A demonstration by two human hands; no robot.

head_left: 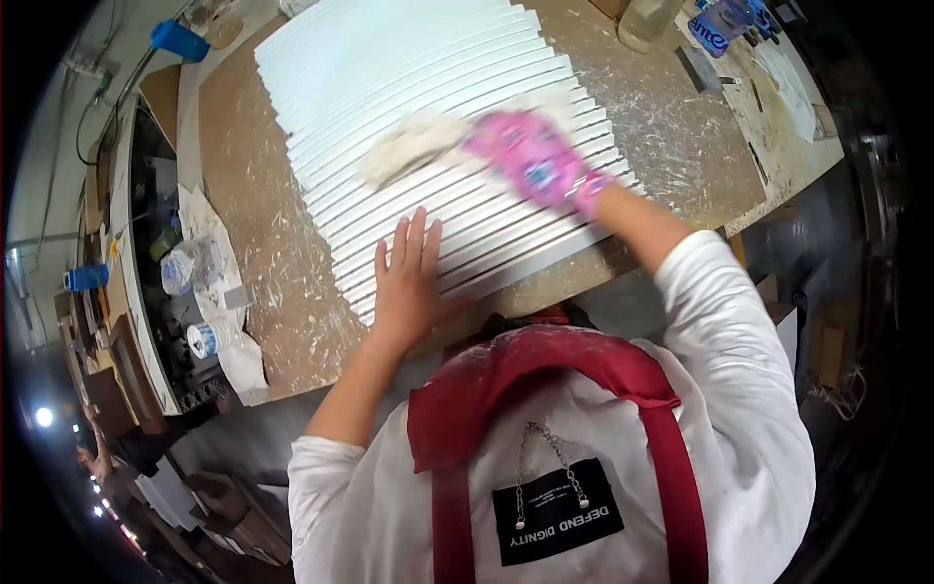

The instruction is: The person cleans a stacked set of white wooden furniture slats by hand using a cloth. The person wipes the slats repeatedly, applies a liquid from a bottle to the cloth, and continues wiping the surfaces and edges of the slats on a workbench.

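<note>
A row of white slats [389,88] lies side by side on the brown worktable, with dark gaps showing between many of them. My left hand [410,277] is bare and rests flat on the near left slats, fingers stretched out. On my right hand [530,161] is a pink patterned glove, blurred by motion. It grips a cream cloth [409,154] over the middle of the slats. Part of the cloth sticks out to the left of the glove; the fingertips are hard to make out.
The brown tabletop [253,234] is scuffed with white marks. A blue cup [179,41] stands at the far left, and a glass jar [647,24] at the far right. A grey block [698,70] lies on the right. Near the left edge are a plastic-wrapped bundle [185,268] and a white tub [202,341].
</note>
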